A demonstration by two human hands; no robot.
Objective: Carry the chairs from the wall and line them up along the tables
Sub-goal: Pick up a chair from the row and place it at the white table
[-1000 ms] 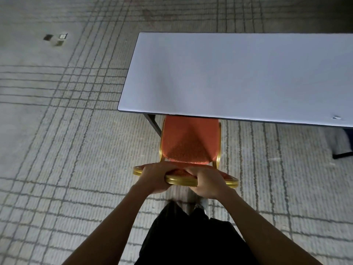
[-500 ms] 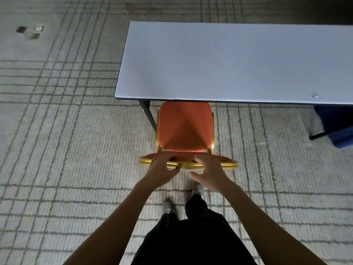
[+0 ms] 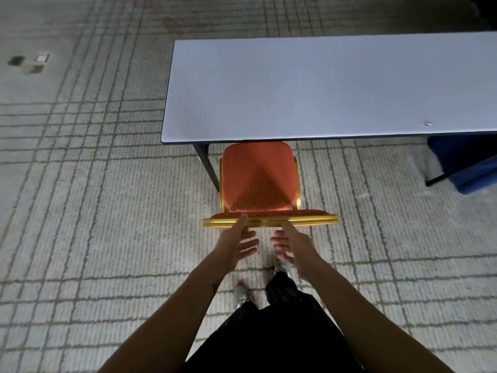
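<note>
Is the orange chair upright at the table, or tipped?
Upright: the orange padded chair with gold metal frame shows its seat level and facing up, front edge at the grey rectangular table. Its feet are hidden.

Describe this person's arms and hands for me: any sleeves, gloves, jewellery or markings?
Both arms are bare as far as the frame shows: no sleeves, no gloves. The left hand and right hand carry no ring, watch or band that I can see. A small dark mark, perhaps a tattoo, sits on the left forearm near the wrist.
</note>
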